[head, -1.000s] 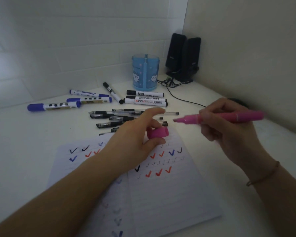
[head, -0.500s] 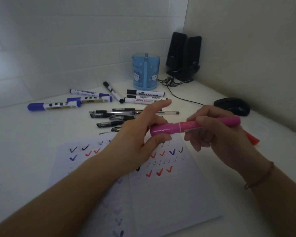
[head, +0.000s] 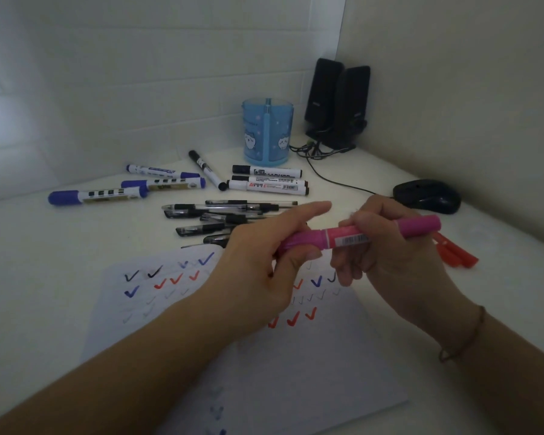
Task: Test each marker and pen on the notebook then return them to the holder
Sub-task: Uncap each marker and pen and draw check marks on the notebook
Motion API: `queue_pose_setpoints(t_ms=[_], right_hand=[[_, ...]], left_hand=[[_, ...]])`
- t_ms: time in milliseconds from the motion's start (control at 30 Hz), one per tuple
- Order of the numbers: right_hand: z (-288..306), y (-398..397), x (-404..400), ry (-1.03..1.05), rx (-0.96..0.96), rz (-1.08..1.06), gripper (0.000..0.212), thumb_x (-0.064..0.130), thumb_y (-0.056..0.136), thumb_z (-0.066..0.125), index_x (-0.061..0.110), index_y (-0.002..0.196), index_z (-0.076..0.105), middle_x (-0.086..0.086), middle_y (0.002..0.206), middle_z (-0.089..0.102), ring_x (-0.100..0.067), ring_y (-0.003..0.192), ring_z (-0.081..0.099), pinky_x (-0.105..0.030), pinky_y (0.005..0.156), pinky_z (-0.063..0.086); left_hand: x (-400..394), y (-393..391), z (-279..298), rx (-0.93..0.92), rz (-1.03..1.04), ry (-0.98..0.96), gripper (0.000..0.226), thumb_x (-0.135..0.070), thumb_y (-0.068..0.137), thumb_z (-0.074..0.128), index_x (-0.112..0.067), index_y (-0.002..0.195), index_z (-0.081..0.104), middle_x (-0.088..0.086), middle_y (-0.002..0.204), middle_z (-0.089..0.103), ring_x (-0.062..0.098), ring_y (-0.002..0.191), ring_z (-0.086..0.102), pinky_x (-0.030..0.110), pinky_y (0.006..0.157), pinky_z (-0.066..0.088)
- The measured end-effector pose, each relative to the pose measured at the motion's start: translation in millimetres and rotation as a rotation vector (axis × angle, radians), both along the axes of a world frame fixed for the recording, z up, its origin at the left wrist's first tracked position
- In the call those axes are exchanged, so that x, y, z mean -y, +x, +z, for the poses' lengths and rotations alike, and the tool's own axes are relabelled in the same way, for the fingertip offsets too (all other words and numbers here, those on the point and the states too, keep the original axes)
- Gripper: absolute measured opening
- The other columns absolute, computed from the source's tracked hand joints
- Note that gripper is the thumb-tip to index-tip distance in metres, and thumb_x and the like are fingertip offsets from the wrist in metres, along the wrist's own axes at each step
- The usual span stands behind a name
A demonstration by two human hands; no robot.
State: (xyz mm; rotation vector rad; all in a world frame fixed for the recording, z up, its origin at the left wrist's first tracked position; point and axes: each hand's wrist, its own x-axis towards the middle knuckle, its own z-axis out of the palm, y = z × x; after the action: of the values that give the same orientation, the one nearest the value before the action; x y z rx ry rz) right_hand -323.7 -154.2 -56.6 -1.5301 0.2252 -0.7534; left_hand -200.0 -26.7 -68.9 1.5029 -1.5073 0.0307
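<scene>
A: Pink marker (head: 352,238), now capped; a second ago cap and body were apart. Left hand (head: 264,262) pinches the cap end, right hand (head: 387,243) grips the barrel, above the notebook (head: 296,365).

B: Meaning?

A: Likely ready for return to the blue holder (head: 267,131), beyond both hands.

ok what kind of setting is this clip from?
Probably a home or office computer desk in a wall corner: a pair of black desktop speakers, a black computer mouse, and a translucent blue plastic pen holder stand on the white desktop.
</scene>
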Motion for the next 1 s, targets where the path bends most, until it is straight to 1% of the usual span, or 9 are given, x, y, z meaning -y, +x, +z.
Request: queue_pose_setpoints(t_ms=[200,267,333,467,567,700,833,900,1000], right_hand=[[-2.5,2.2,-9.5,0.067,0.015,-0.017,0.023,0.015,0.086,0.045,0.001,0.068,0.046,-0.016,0.052,0.062,-0.026,0.034,0.051,-0.024,0.036,0.037],[-1.4,3.3,-13.8,0.062,0.016,-0.039,0.024,0.015,0.086,0.045,0.001,0.067,0.046,-0.015,0.051,0.061,-0.025,0.033,0.050,-0.025,0.035,0.035],[-1.7,4.2,-14.7,-0.022,-0.032,-0.118,0.028,0.014,0.090,0.050,0.001,0.066,0.047,-0.012,0.049,0.060,-0.022,0.034,0.049,-0.026,0.035,0.036],[-0.2,4.7,-11.7,-0.374,-0.212,-0.273,0.034,0.018,0.085,0.061,-0.001,0.061,0.047,-0.017,0.051,0.049,-0.011,0.044,0.043,-0.019,0.044,0.038],[1.7,-1.4,-10.9,-0.517,-0.247,-0.220,0.034,0.027,0.085,0.061,0.005,0.061,0.052,-0.012,0.052,0.052,-0.012,0.044,0.045,-0.016,0.044,0.037],[2.3,0.7,-10.8,-0.632,-0.353,-0.179,0.028,0.042,0.083,0.062,0.016,0.072,0.060,0.003,0.061,0.059,-0.007,0.056,0.056,-0.015,0.054,0.044],[19.2,9.9,-16.9,-0.245,-0.106,-0.097,0.018,0.035,0.083,0.063,0.017,0.087,0.064,-0.001,0.082,0.067,-0.017,0.081,0.067,-0.034,0.076,0.057],[28.6,11.4,-23.7,0.000,0.041,0.035,0.017,0.026,0.089,0.053,0.011,0.088,0.061,-0.010,0.075,0.062,-0.023,0.071,0.063,-0.033,0.070,0.055],[31.8,15.2,-36.1,0.066,0.104,0.084,0.021,0.020,0.094,0.041,0.012,0.089,0.060,-0.008,0.064,0.054,-0.023,0.058,0.051,-0.035,0.057,0.047]], left_hand=[[2.3,-1.6,-0.7,0.166,0.022,-0.076,0.041,-0.011,0.092,0.048,-0.012,0.133,0.051,0.004,0.090,0.067,0.016,0.080,0.060,0.027,0.075,0.049],[2.0,1.4,-0.2,0.175,0.012,-0.079,0.041,-0.008,0.092,0.048,-0.009,0.133,0.052,0.001,0.088,0.065,0.011,0.078,0.059,0.023,0.074,0.048],[2.8,3.8,2.2,0.149,-0.008,-0.001,0.047,-0.009,0.092,0.052,-0.015,0.137,0.047,-0.007,0.088,0.065,0.001,0.079,0.057,0.014,0.075,0.046],[5.6,-7.5,4.3,-0.028,-0.107,0.324,0.086,-0.020,0.082,0.072,-0.048,0.143,0.018,-0.016,0.093,0.070,0.003,0.083,0.066,0.024,0.077,0.052],[4.8,-9.8,5.9,-0.063,-0.103,0.348,0.104,-0.031,0.076,0.077,-0.051,0.145,0.003,-0.015,0.094,0.070,0.001,0.088,0.067,0.024,0.086,0.051],[1.5,5.7,8.0,-0.056,-0.078,0.162,0.070,-0.061,0.088,0.043,-0.034,0.149,0.019,-0.010,0.124,0.060,0.005,0.113,0.058,0.037,0.095,0.049],[4.6,8.4,9.8,-0.256,-0.056,0.006,0.069,-0.066,0.091,0.025,-0.023,0.144,0.034,-0.006,0.126,0.059,0.016,0.112,0.060,0.046,0.092,0.051],[5.3,5.1,11.5,-0.290,-0.076,0.000,0.067,-0.065,0.091,0.027,-0.023,0.142,0.036,-0.009,0.123,0.059,0.017,0.110,0.061,0.043,0.090,0.052],[5.5,-3.0,14.3,-0.339,-0.160,-0.048,0.064,-0.062,0.091,0.030,-0.022,0.139,0.037,-0.007,0.107,0.062,0.015,0.094,0.064,0.032,0.080,0.056]])
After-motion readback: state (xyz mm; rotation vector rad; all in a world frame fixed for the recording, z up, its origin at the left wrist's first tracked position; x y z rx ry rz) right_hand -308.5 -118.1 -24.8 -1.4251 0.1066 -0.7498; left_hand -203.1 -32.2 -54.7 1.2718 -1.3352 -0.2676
